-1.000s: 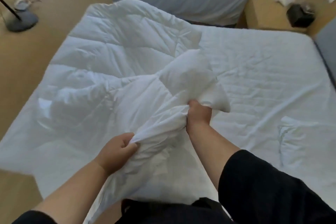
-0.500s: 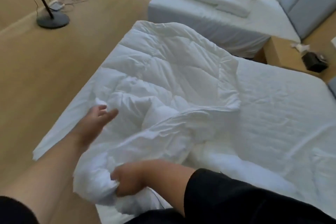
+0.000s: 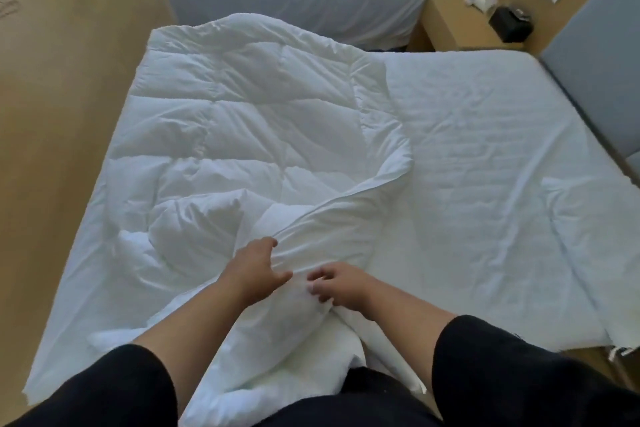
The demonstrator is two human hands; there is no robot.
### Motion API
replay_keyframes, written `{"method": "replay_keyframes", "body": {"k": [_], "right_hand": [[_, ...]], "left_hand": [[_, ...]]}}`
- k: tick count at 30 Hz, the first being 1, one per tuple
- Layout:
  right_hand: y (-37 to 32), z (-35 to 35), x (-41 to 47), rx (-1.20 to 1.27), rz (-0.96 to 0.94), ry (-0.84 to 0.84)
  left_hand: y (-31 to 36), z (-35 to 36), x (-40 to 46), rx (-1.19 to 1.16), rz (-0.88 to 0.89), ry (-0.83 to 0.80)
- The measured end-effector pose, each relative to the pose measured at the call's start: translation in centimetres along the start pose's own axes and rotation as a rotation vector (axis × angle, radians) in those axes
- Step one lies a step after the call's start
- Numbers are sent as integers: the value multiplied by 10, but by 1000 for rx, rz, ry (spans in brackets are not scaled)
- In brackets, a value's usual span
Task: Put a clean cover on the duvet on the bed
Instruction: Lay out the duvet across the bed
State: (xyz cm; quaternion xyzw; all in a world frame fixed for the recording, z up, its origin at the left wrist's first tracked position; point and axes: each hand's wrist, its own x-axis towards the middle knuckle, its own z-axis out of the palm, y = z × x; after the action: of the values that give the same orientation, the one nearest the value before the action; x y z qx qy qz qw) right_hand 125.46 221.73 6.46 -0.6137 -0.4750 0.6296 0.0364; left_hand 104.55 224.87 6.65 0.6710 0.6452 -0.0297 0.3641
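Head cam is looking down at both of my hands working the near edge of the bed. I'm pinching a ridge of thin white cotton cover fabric [image 3: 332,215] with my left hand [image 3: 258,274], thumb and fingers closing on the fold. My right hand [image 3: 337,284] is sitting just beside it with fingers curled into the same bunch of cloth, though I can't tell for sure whether it's really gripping or only pressing down.

Moving outward, that fold is running up and to the right in a long curl, and behind it the puffy white quilted duvet [image 3: 242,107] is lying spread over the left half of the white-sheeted mattress [image 3: 502,149], reaching to the far left corner. The right half is showing just wrinkled sheet.

Progress-wise I'm guessing it's early: most of the quilting is lying bare, so the cover isn't pulled over it yet. Finding the opening, feeding corners in and shaking it down all look left to do.

Hard part: everything's white on white, so where cover stops and duvet starts near my hands is basically guesswork. My black sleeves [image 3: 519,374] are hiding the bundle's near end, and the opening isn't visible.
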Motion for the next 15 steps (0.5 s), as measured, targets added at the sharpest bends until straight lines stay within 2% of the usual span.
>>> {"method": "replay_keyframes", "body": {"k": [2,4,9,15], "right_hand": [[33,-37,20,274,106,245],[58,-72,42,401,184,367],[78,-112,93,642,277,415],[37,-108,127,893,299,479]], "left_hand": [[13,2,21,39,-2,8],[26,8,44,51,-22,-13],[27,24,87,33,-179,-85],[-14,2,57,-175,-125,64]]}}
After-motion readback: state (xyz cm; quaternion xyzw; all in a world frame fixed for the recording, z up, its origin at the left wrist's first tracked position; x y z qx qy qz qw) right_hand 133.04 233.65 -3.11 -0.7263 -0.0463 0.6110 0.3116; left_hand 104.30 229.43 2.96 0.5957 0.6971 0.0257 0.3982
